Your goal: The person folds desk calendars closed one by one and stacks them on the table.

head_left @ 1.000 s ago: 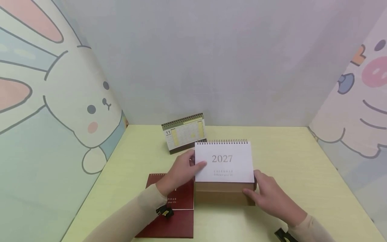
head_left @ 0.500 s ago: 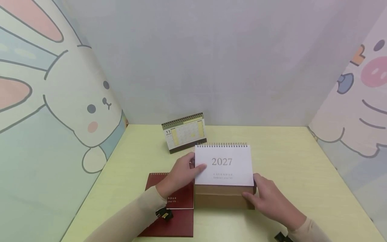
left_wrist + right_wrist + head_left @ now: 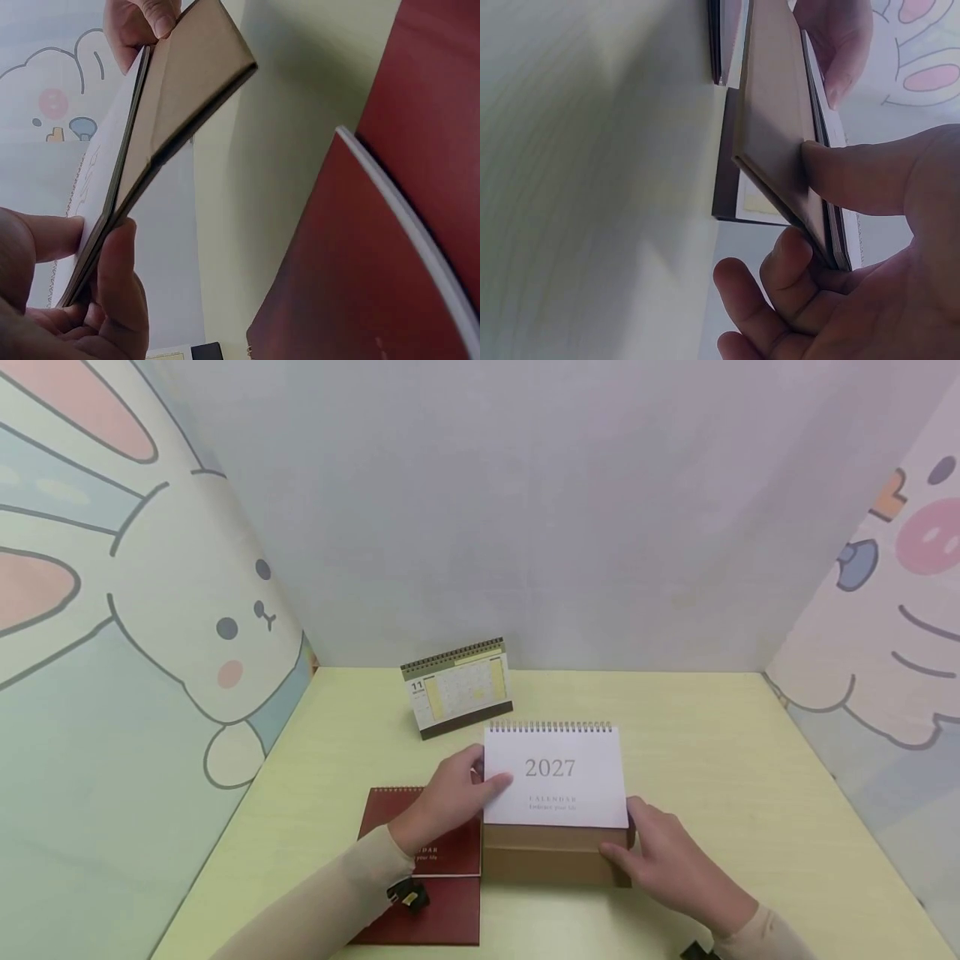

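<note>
A white spiral-bound 2027 desk calendar [image 3: 555, 785] with a brown cardboard stand [image 3: 555, 864] is held between both hands, raised off the table as the wrist views show. My left hand [image 3: 453, 797] pinches its left edge, thumb on the white cover and fingers behind. At the lower right edge, my right hand [image 3: 667, 856] grips it, thumb on the cardboard and fingers behind. A dark red calendar [image 3: 457, 843] lies on the table under my left forearm, partly hidden by that hand. In the left wrist view, the brown stand [image 3: 180, 90] is seen from the side.
Behind the held calendar, another desk calendar [image 3: 461, 689] with a yellow-and-white November page stands upright at an angle. Cartoon-printed panels [image 3: 202, 635] border the pale yellow table [image 3: 735, 752] at left and right, with a plain light wall [image 3: 525, 510] at the back.
Both hands have brought the white calendar slightly downward and nearer to me in the head view. Their grip stays the same. The red and the November calendars have not moved.
</note>
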The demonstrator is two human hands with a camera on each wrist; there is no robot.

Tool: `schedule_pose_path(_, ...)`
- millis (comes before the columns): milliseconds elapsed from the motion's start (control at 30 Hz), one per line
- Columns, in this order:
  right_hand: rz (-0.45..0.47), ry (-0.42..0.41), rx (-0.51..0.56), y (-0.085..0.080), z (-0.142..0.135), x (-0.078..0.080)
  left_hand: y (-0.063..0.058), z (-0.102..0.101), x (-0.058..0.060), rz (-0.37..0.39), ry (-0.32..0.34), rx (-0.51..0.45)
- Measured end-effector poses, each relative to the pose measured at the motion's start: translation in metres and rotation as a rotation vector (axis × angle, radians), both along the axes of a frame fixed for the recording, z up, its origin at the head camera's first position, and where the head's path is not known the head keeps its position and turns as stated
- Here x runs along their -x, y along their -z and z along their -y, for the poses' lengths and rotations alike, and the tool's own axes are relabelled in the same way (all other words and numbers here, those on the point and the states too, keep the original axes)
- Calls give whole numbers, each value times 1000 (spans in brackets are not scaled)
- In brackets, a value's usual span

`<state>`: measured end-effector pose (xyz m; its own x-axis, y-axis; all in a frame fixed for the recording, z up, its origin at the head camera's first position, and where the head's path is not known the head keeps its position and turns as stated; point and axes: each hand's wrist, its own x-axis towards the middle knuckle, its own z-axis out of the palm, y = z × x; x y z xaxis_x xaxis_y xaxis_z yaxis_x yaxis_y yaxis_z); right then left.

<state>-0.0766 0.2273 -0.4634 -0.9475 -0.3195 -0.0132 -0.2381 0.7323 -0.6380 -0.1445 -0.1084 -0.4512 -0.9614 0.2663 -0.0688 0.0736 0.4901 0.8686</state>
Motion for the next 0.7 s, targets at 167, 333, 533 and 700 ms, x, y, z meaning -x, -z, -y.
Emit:
schedule_pose_path(167, 27, 11, 0, 5, -1, -3, 6, -1, -1, -1, 13, 20)
schedule_pose_path(333, 62, 29, 16, 11, -1, -6, 10, -2, -3, 6, 24, 36)
schedule_pose_path(533, 71, 37, 6, 17, -1, -8, 15, -2, -4, 17, 30, 39)
schedule_pose_path(700, 34, 41, -20, 20, -2, -10, 18, -3, -6, 32, 31, 35)
